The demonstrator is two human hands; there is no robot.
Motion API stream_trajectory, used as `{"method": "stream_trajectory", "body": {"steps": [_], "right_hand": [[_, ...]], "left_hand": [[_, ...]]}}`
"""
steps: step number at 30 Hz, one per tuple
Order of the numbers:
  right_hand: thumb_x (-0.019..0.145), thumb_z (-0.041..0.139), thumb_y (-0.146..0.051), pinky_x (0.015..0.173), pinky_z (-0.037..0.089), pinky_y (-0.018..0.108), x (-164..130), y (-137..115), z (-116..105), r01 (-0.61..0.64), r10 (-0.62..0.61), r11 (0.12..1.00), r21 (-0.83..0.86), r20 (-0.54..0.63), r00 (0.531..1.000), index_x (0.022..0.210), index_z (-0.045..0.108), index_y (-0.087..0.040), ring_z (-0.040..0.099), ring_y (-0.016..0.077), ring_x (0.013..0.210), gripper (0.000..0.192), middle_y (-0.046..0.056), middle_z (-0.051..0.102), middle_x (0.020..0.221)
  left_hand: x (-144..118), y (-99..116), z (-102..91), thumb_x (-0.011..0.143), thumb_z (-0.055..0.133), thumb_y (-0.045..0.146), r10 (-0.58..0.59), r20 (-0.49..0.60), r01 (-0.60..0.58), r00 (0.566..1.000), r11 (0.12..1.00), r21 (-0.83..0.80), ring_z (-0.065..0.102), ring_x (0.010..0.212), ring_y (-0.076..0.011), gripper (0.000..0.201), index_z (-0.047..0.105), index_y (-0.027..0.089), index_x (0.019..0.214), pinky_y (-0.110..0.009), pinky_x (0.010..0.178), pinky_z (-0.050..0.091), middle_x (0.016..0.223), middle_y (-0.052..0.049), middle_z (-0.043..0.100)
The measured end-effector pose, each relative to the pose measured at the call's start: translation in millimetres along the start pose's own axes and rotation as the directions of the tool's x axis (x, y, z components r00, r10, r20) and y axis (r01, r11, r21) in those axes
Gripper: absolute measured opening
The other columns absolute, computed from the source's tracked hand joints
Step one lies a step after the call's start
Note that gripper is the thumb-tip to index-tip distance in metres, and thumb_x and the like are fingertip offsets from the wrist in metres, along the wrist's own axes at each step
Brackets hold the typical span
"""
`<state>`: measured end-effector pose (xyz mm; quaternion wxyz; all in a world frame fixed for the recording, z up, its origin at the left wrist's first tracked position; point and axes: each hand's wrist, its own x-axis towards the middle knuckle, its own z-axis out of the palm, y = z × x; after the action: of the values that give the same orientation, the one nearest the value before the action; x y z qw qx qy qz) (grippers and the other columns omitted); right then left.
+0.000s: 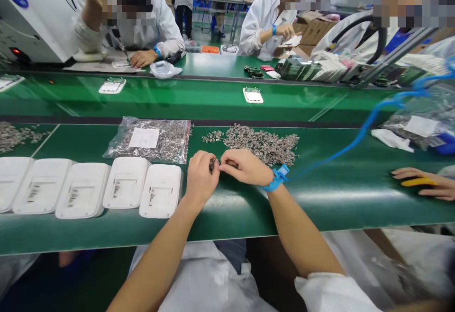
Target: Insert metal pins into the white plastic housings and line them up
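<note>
My left hand (202, 178) is closed, with a few small metal pieces (212, 164) showing between its thumb and fingers. Against it, my right hand (245, 166) makes a pinch, its fingertips meeting the left thumb; what they grip is too small to make out. A blue wrist strap (277, 179) circles my right wrist. Just beyond both hands lies a loose pile of small metal parts (261, 144) on the green work surface (234, 212). To the left of my left hand stands a white plastic housing (161, 191) with a recessed compartment holding metal contacts.
More white housings (83, 191) form a row leftward. Behind them lies a clear bag of metal parts (152, 137). White pieces ride a green belt (185, 96) farther back. A blue cord (341, 151) crosses at right, near a co-worker's hand (433, 184). Other people sit opposite.
</note>
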<state>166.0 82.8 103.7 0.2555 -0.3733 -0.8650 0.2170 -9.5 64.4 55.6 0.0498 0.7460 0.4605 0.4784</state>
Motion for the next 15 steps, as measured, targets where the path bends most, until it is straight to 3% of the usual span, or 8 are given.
{"method": "stream_trajectory", "body": {"steps": [3, 5, 10, 15], "right_hand": [[0.100, 0.049, -0.028, 0.065, 0.032, 0.026, -4.4, 8.8, -2.4, 0.137, -0.135, 0.985, -0.108, 0.026, 0.990, 0.104, 0.063, -0.018, 0.047, 0.0131, 0.070, 0.017, 0.002, 0.057, 0.082], [0.101, 0.042, -0.020, 0.063, 0.029, 0.027, -5.6, 12.2, -2.1, 0.228, -0.213, 0.957, -0.182, 0.094, 0.972, 0.112, 0.065, -0.022, 0.045, 0.0142, 0.071, 0.026, 0.002, 0.053, 0.081], [0.099, 0.037, -0.012, 0.058, 0.023, 0.029, -4.6, 13.2, -1.0, 0.325, -0.300, 0.885, -0.334, 0.125, 0.946, 0.100, 0.074, -0.024, 0.037, 0.0150, 0.065, 0.038, 0.002, 0.045, 0.072], [0.102, 0.042, -0.018, 0.058, 0.028, 0.028, -5.4, 17.1, -0.4, 0.322, -0.318, 0.913, -0.251, 0.056, 0.946, 0.096, 0.075, -0.024, 0.042, 0.0138, 0.065, 0.033, 0.002, 0.049, 0.071]], "left_hand": [[1.0, 1.5, -1.3, 0.086, 0.054, 0.007, -0.047, 0.082, 0.052, 0.996, 0.996, -0.072, 0.057, 0.091, -0.0200, 0.012, 0.053, 0.019, 0.088, -0.033, 0.080, 0.047, 0.095, -0.006, 0.061], [0.9, 2.8, -2.4, 0.083, 0.054, 0.005, -0.108, 0.167, 0.133, 0.980, 0.980, -0.146, 0.058, 0.088, -0.0182, 0.015, 0.053, 0.019, 0.088, -0.031, 0.078, 0.047, 0.093, -0.004, 0.062], [0.3, 4.9, -4.9, 0.079, 0.060, 0.005, -0.258, 0.345, 0.343, 0.902, 0.915, -0.213, 0.056, 0.072, -0.0134, 0.015, 0.057, 0.019, 0.083, -0.026, 0.065, 0.045, 0.081, 0.001, 0.062], [1.3, 6.0, -6.8, 0.076, 0.061, 0.003, -0.322, 0.403, 0.452, 0.857, 0.845, -0.286, 0.058, 0.069, -0.0118, 0.018, 0.063, 0.019, 0.085, -0.024, 0.060, 0.046, 0.082, 0.001, 0.066]]}}
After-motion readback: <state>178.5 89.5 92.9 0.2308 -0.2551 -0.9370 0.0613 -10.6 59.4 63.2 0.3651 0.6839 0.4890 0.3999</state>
